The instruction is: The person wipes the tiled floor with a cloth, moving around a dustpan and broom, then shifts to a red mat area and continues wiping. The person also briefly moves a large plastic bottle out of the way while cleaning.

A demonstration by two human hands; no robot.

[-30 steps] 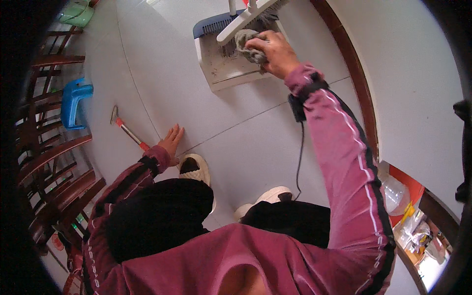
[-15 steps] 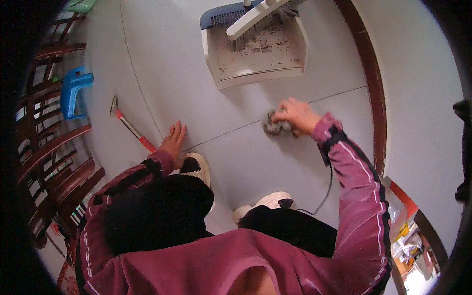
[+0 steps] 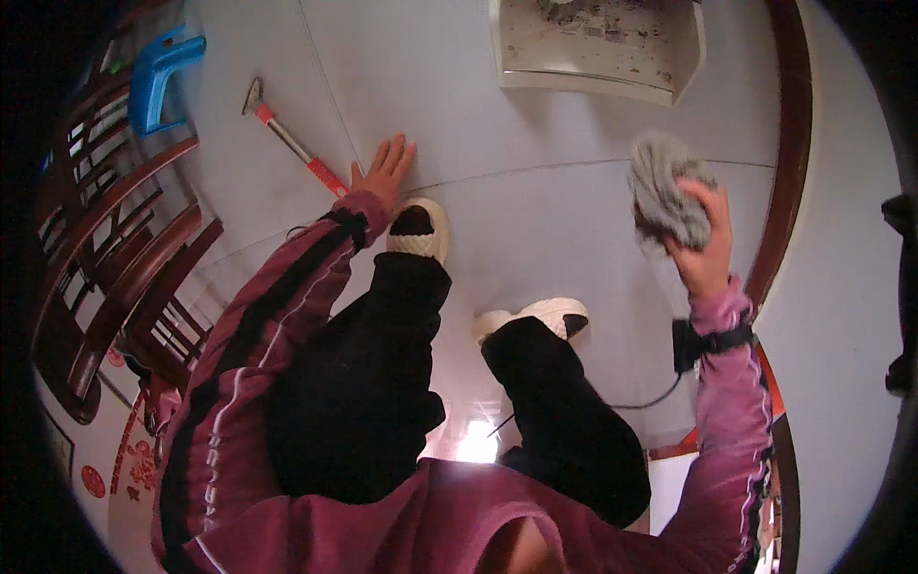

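Observation:
My right hand (image 3: pixel 708 239) grips a crumpled grey cloth (image 3: pixel 669 191), fingers curled around its right side. The cloth is over the floor at the right, below the dustpan; whether it touches the floor I cannot tell. My left hand (image 3: pixel 385 170) is empty, with its fingers stretched out just beyond my left shoe (image 3: pixel 421 230). Close to its left lies a scraper (image 3: pixel 296 143) with a metal shaft and red grips. The scraper's head points away from me.
A pale dustpan (image 3: pixel 593 81) holding dark debris stands at the top, cut off by the frame. Along the right runs a wall (image 3: pixel 851 220) with a dark brown skirting (image 3: pixel 792 143). Dark wooden chairs (image 3: pixel 115 297) and a blue plastic stool (image 3: pixel 148 86) line the left.
My right hand has moved right with the cloth, which now shows larger and bunched in my grip. The view has shifted, so the dustpan sits higher and its brush is nearly out of sight.

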